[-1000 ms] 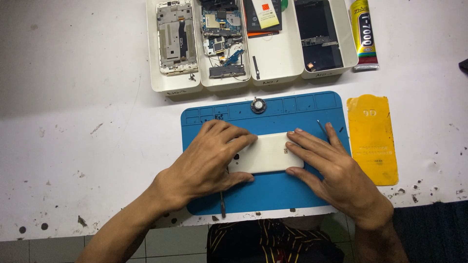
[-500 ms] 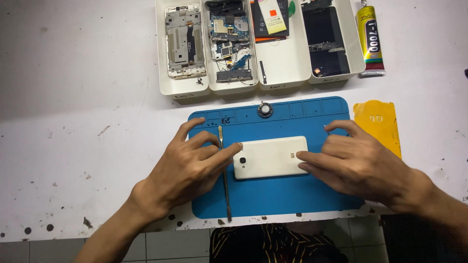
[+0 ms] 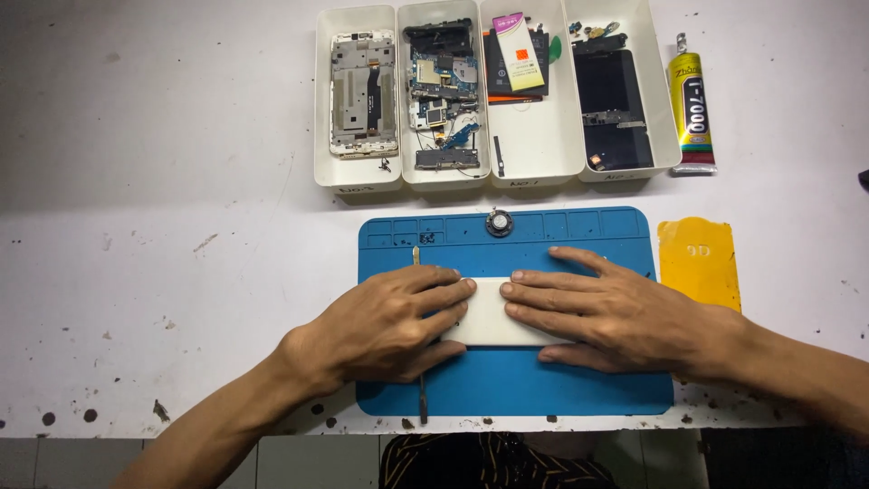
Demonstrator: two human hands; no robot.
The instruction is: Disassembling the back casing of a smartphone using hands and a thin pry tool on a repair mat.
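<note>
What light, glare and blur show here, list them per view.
Head view: even overhead light, sharp throughout; soft shadows under the left hand and right hand on the blue mat; faint sheen on the yellow film; dim corners, no motion blur.

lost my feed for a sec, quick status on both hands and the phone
Left hand and right hand both flat on the white phone. Phone on the blue mat. Thin tool under the left hand. Nothing blocking.

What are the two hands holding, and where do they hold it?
Both hands press flat on a white phone lying on the blue mat. The left hand covers its left end, the right hand its right end. Neither lifts it.
</note>
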